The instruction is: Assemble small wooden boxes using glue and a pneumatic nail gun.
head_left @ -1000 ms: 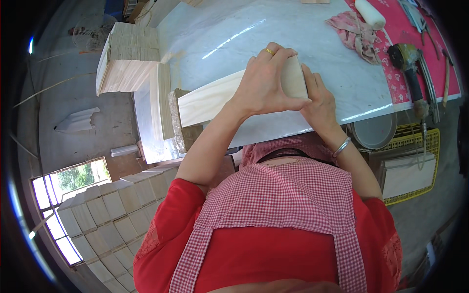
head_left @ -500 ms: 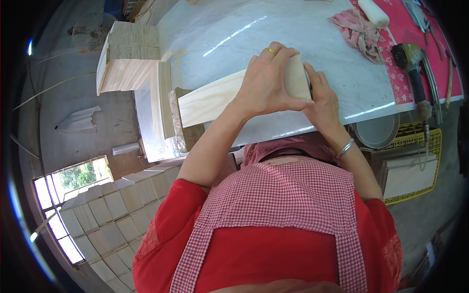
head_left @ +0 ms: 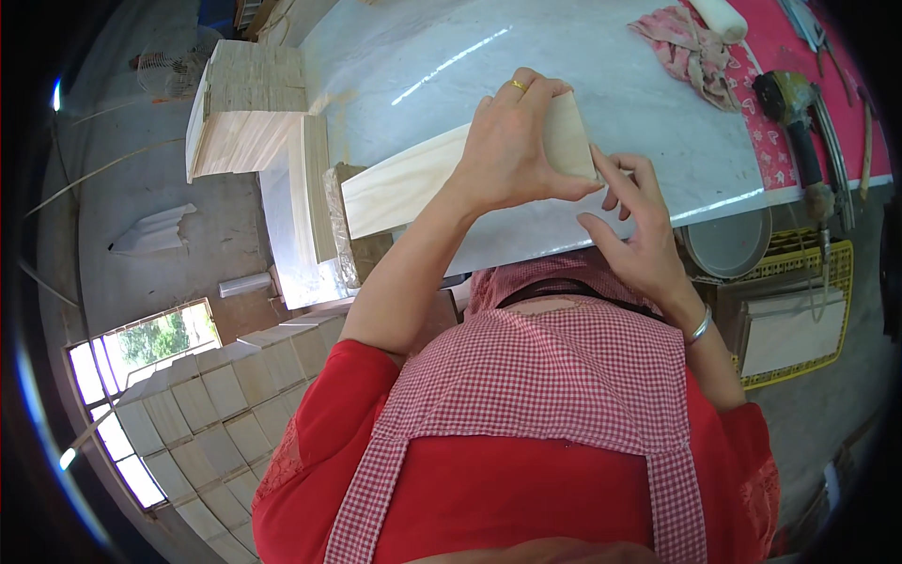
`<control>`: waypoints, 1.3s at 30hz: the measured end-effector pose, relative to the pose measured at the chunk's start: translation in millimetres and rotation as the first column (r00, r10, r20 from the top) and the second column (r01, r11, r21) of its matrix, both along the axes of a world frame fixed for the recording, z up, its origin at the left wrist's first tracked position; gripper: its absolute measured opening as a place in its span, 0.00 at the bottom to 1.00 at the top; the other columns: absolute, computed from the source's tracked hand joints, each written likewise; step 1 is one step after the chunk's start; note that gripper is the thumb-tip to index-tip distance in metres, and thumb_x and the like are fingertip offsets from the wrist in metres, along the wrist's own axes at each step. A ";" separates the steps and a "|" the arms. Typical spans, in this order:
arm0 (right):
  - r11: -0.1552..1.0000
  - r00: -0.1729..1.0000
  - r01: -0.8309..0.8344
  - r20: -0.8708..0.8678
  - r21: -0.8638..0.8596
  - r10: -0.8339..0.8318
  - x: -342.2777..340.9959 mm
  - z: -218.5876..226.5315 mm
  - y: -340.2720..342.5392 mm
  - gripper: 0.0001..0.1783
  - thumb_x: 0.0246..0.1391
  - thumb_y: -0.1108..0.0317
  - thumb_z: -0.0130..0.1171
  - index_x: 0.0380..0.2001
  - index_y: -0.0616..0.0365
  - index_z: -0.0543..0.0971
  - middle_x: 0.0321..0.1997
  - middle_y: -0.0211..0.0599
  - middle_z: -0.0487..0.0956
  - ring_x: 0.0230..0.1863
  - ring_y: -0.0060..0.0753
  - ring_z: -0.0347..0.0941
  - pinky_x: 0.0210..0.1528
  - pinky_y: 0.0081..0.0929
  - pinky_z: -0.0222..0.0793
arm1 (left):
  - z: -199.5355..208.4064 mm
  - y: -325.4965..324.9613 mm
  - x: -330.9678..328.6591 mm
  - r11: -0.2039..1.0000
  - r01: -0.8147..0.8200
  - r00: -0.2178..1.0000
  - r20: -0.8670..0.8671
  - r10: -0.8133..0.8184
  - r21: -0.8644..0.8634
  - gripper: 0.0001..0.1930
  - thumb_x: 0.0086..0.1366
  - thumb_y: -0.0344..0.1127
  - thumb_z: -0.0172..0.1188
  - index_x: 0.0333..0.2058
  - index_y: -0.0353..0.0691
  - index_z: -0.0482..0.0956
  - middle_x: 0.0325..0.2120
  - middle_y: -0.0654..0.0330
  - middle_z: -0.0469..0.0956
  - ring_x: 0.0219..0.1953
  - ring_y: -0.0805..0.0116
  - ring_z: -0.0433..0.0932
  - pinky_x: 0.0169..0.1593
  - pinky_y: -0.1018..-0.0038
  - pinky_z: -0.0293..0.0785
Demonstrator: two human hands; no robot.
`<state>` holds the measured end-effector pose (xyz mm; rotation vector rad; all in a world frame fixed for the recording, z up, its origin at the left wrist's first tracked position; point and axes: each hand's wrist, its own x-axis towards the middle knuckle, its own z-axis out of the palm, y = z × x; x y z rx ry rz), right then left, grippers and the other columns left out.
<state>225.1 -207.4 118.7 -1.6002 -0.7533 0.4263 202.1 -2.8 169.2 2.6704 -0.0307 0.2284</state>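
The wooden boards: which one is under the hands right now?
The long pale board lying across the white table; the left hand grips its end. The other boards sit stacked at the table's left, untouched.

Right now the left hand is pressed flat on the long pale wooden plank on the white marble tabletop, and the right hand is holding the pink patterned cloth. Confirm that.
Not quite. The head view shows the right hand at the near end of the long pale wooden plank, not on the pink patterned cloth, which lies untouched farther back. The left hand does rest on the plank on the white marble tabletop.
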 end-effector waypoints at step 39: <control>0.992 0.973 0.104 0.198 0.073 -0.116 -9.7 -2.2 -4.1 0.33 0.43 0.76 0.68 0.57 0.63 0.74 0.61 0.46 0.69 0.59 0.46 0.69 0.60 0.36 0.66 | -4.1 -4.4 3.5 1.000 -0.009 0.999 0.047 0.010 -0.021 0.44 0.33 0.51 0.78 0.49 0.33 0.74 0.40 0.50 0.74 0.40 0.50 0.77 0.43 0.61 0.76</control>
